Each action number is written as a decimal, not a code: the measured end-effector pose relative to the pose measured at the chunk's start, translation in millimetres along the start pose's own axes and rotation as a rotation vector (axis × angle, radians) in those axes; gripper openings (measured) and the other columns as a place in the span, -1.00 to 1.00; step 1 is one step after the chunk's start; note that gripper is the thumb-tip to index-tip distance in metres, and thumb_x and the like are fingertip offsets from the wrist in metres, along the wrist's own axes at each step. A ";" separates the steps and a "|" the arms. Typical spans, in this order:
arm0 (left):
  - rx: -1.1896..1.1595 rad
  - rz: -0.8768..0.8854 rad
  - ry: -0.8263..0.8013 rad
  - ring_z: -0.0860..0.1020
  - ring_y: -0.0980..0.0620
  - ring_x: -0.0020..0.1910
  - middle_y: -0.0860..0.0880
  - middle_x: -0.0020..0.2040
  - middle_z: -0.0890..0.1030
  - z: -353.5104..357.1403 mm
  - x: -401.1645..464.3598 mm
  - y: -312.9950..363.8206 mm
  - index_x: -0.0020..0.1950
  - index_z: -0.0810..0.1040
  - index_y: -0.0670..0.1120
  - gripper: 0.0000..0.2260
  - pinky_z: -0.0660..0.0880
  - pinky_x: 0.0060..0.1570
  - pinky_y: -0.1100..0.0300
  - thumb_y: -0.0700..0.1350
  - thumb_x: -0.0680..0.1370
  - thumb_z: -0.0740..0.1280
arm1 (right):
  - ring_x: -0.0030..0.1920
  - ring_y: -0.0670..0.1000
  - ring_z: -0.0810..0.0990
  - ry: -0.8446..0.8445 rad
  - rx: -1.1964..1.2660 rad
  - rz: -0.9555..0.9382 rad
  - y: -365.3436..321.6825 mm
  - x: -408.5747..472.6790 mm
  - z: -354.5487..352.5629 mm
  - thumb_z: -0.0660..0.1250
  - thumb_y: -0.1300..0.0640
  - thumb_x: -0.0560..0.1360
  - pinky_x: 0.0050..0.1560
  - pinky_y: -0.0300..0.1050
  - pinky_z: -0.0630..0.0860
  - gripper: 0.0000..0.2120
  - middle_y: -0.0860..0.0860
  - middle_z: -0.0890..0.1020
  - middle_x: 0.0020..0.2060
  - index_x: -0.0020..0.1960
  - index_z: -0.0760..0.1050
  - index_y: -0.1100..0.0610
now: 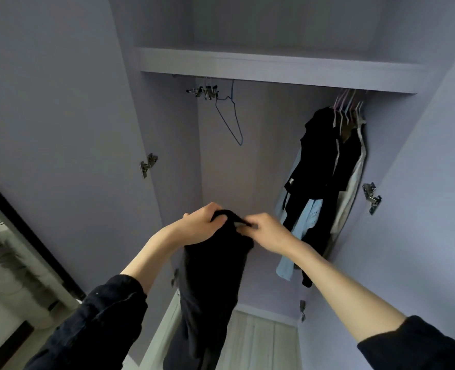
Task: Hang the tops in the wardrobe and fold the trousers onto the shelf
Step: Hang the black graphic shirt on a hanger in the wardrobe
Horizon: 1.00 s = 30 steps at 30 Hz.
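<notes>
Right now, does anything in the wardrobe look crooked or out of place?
Yes. The empty blue wire hanger on the rail, left of centre, hangs tilted, one end dropped well below its hook. The hung clothes are bunched against the right wall. Nothing looks damaged or spilled.

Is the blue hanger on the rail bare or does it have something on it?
Bare. The blue hanger hangs from the rail with only its wire outline showing against the back wall; the hung clothes are far to its right.

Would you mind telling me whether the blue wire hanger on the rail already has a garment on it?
No, the blue wire hanger hangs bare on the rail, while both hands grip the black garment in front of the wardrobe.
</notes>
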<state>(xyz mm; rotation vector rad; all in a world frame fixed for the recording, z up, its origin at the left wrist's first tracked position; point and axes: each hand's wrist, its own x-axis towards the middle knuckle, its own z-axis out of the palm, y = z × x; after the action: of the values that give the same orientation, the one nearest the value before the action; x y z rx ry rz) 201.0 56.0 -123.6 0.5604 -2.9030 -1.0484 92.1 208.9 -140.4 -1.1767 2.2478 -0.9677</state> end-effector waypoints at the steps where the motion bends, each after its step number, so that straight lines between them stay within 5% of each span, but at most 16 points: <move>1: 0.058 0.003 0.004 0.48 0.00 0.07 0.07 0.01 0.52 -2.2 -2.9 -4.3 0.20 0.37 -0.03 -0.80 0.18 0.29 0.01 0.00 0.63 0.12 | -0.20 0.09 0.54 0.003 -0.005 0.000 -1.9 0.9 -5.8 0.27 0.13 0.56 -0.22 -0.11 0.32 -0.79 0.13 0.59 -0.26 -0.10 0.58 0.25; 5: 0.174 0.081 0.112 0.46 0.05 -0.01 0.14 0.01 0.50 -1.1 -14.4 -21.1 0.22 0.32 -0.07 -0.81 0.07 0.09 0.14 -0.07 0.62 0.15 | -0.28 -0.04 0.49 -0.053 -0.074 -0.078 -25.6 0.4 -25.0 0.24 0.11 0.57 -0.23 -0.16 0.36 -0.80 -0.01 0.56 -0.32 -0.19 0.55 0.08; 9: 0.328 0.113 0.114 0.43 0.00 0.12 0.04 0.07 0.47 4.7 -21.4 -31.3 0.19 0.33 -0.07 -0.77 0.09 0.01 0.12 -0.19 0.54 0.17 | -0.23 0.10 0.50 -0.092 -0.069 -0.098 -42.3 8.4 -26.7 0.26 0.07 0.55 -0.16 -0.05 0.40 -0.78 0.12 0.58 -0.25 -0.10 0.58 0.19; 14: 0.320 -0.072 0.214 0.51 -0.11 0.15 -0.02 0.07 0.61 3.3 -27.2 -59.5 0.22 0.50 -0.04 -0.77 0.24 0.08 0.15 -0.11 0.57 0.22 | -0.32 -0.01 0.40 -0.080 -0.103 -0.100 -46.7 12.5 -32.8 0.25 0.04 0.56 -0.24 -0.14 0.29 -0.76 0.08 0.47 -0.35 -0.15 0.57 0.17; 17: 0.196 -0.186 0.242 0.53 -0.10 0.11 -0.03 0.01 0.64 -2.5 -27.0 -66.3 0.10 0.59 -0.07 -0.82 0.31 0.11 0.14 -0.06 0.54 0.31 | -0.20 0.06 0.50 -0.085 -0.147 -0.095 -45.1 14.3 -35.3 0.27 0.01 0.55 -0.14 -0.12 0.36 -0.76 0.20 0.59 -0.18 -0.10 0.57 0.18; 23: -0.380 -0.251 0.294 0.57 0.05 -0.10 0.00 -0.20 0.64 -15.0 -32.9 -73.4 -0.11 0.66 -0.11 -0.93 0.42 -0.07 0.26 -0.18 0.42 0.47 | -0.08 -0.01 0.49 -0.125 -0.545 0.018 -22.1 19.2 -50.1 0.35 0.09 0.49 -0.15 -0.11 0.38 -0.92 -0.05 0.52 -0.15 -0.10 0.44 -0.01; 27: -0.573 -0.233 0.181 0.54 0.26 -0.27 0.06 -0.25 0.63 -18.5 -32.8 -64.1 -0.10 0.64 -0.12 -0.94 0.36 -0.19 0.39 -0.20 0.44 0.45 | -0.07 0.01 0.50 0.018 -0.672 0.053 -2.4 22.3 -47.1 0.29 0.16 0.51 -0.09 -0.05 0.48 -0.90 -0.08 0.48 -0.14 -0.13 0.41 -0.01; 30: -0.710 -0.260 0.121 0.56 0.29 -0.33 0.12 -0.29 0.66 -27.4 -28.9 -66.8 -0.10 0.65 -0.08 -0.87 0.29 -0.14 0.27 -0.14 0.38 0.50 | -0.04 0.02 0.51 0.173 -0.687 0.076 4.3 27.5 -46.2 0.27 0.23 0.50 -0.11 -0.09 0.44 -0.88 -0.06 0.45 -0.09 -0.11 0.43 0.01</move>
<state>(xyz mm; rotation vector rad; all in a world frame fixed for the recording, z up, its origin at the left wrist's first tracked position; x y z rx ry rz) 253.5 1.0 -140.3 0.9054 -2.1583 -1.8591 45.2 205.5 -114.1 -1.2828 2.8559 -0.2587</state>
